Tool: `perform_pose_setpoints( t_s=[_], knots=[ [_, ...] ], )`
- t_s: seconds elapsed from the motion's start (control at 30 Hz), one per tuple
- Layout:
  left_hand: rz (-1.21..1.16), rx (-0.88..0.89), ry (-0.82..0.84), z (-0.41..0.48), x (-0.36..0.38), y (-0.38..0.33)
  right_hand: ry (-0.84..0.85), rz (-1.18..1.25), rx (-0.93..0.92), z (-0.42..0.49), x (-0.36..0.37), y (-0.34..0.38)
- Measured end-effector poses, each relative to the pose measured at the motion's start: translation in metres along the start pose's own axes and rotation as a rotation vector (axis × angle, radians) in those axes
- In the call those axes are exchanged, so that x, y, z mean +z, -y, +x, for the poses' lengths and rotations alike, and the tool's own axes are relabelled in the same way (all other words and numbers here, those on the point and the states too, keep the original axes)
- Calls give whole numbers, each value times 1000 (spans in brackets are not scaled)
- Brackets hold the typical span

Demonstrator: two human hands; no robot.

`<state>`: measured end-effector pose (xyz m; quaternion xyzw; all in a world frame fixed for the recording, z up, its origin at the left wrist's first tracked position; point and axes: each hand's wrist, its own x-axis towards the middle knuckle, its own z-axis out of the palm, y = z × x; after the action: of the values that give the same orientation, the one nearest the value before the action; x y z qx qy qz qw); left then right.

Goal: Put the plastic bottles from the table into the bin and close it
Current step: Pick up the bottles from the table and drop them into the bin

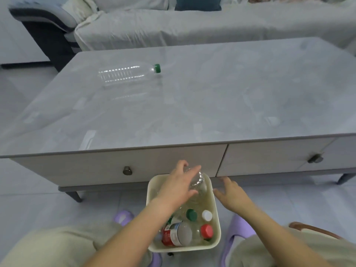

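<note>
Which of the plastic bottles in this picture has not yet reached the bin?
The clear bottle with the green cap, lying on its side on the table. All the others are in the bin on the floor, one still gripped by the left hand.

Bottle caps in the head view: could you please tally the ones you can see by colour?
Green caps: 2, one on the table bottle, one in the bin
White caps: 1
Red caps: 1
Total: 4
</note>
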<state>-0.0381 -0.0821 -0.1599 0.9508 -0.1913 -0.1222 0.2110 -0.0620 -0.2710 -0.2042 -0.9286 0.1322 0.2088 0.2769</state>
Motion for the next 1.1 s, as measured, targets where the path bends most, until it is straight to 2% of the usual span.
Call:
perform_pose_setpoints(
  t_s=[0.13,0.2,0.27,0.33,0.4,0.47,0.57,0.67,0.73,0.8,0.87,0.93,1.03,1.1],
  knots=[
    [68,57,-9,10,43,-7,-16,11,-13,-1,9,-2],
    [155,56,45,10,62,5,-63,34,-65,-2,19,-2],
    [260,40,153,9,78,18,-138,-6,-155,-3,28,1],
    [329,34,233,9,89,27,-219,-139,-321,-4,34,3],
    [312,-1,249,11,98,30,-166,-346,-428,2,43,-1],
    [271,-19,241,15,102,30,-135,-465,-404,7,51,-7],
    [275,-4,236,22,94,30,-96,-523,-394,7,52,-4],
    [217,21,229,21,71,37,-58,-412,-443,13,40,4],
    [121,75,95,17,46,41,-123,-297,-412,18,39,2],
    [7,188,-176,16,10,35,-181,-111,-369,14,36,7],
    [-131,331,-456,18,-36,24,-239,-31,-433,4,34,19],
    [-194,400,-698,23,-84,18,-314,-39,-546,-12,20,44],
    [-273,279,-900,33,-157,27,-519,-48,-832,-31,-11,90],
    [-313,129,-863,49,-199,51,-614,-46,-997,-32,-38,121]
  ],
)
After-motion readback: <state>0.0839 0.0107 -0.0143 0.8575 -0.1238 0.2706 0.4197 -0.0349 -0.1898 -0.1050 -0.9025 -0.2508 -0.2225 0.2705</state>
